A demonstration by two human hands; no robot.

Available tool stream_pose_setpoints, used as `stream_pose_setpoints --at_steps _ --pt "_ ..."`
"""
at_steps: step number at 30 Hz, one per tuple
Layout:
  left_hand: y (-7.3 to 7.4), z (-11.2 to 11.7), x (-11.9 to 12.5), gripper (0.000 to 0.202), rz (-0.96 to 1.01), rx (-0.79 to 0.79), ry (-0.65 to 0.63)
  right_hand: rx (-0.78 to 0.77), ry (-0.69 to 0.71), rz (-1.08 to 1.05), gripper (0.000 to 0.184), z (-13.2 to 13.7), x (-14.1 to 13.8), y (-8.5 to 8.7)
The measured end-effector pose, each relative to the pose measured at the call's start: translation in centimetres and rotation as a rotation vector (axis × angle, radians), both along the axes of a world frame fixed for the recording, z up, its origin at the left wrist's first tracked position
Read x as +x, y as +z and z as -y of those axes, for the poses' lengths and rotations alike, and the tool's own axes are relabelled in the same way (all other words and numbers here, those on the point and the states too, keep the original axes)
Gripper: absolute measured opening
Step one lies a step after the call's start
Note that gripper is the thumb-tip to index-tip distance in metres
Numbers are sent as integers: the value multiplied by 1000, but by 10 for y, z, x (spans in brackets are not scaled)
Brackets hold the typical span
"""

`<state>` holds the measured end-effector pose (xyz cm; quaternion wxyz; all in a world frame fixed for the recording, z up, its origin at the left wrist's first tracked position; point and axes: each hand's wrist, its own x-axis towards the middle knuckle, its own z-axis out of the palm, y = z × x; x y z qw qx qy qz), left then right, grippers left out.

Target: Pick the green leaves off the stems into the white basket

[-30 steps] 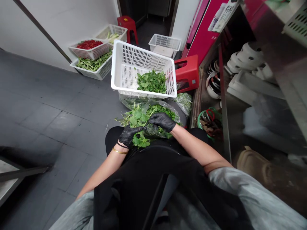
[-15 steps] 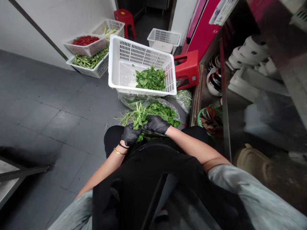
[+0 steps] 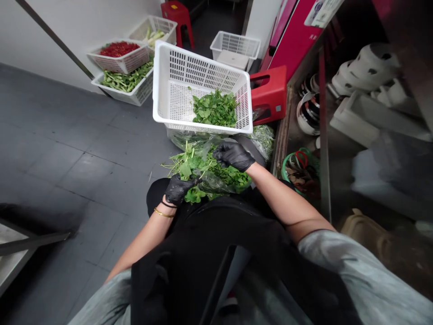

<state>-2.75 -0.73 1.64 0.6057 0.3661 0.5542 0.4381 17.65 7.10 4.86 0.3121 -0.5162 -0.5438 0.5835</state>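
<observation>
My left hand [image 3: 179,188], in a black glove, is closed round a bunch of leafy greens [image 3: 186,167], stems pointing up and leaves hanging below the fist. To its right, my right hand [image 3: 233,155], also gloved, hovers over a plastic bag of leafy greens [image 3: 237,177]. Its fingers are curled together; whatever they may hold is too small to make out. Just beyond my hands, a white perforated basket [image 3: 203,127] has a heap of picked leaves [image 3: 215,109] toward its right side. Thin loose stems [image 3: 174,165] lie left of the bag.
Baskets with red chillies [image 3: 119,49] and green vegetables [image 3: 126,81] are stacked by the wall. A red stool [image 3: 269,95] lies right of the white basket. Metal shelving with white containers [image 3: 355,119] runs along my right; a green-rimmed basket [image 3: 286,169] stands at its foot.
My right hand has left the bunch and moved right and forward, apart from my left hand. My left hand still grips the greens, slightly further left. The view has shifted a little.
</observation>
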Motion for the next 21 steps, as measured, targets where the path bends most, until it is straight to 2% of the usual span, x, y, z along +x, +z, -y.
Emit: stream_pose_setpoints --at_steps 3,5,7,9,11,14,16,18,20,21 --pt "1 -8 -3 34 -24 -45 -68 -100 240 120 13 -5 -6 1" --pt "-1 -14 -5 32 -71 -57 -88 -96 421 258 10 -8 -13 -4" --pt "-2 -21 -7 33 -97 -57 -69 -83 503 315 14 -11 -20 -10" --pt "-3 -27 -9 34 -85 -53 -28 -117 405 185 19 -16 -27 -15" --pt "-5 -33 -11 34 -40 -60 4 -184 208 -33 25 -25 -29 -19" --pt "-10 -42 -15 36 82 -106 76 -123 -45 -203 35 -59 -22 -19" --pt "-14 -48 -19 33 195 -175 144 44 -192 -170 36 -99 -7 -17" --pt "-18 -54 -24 28 343 -276 173 190 -285 -23 39 -144 11 -15" --pt "-20 -59 -27 24 488 -332 178 225 -301 239 46 -176 25 -15" --pt "-20 -61 -28 24 541 -328 184 208 -267 348 49 -183 28 -16"
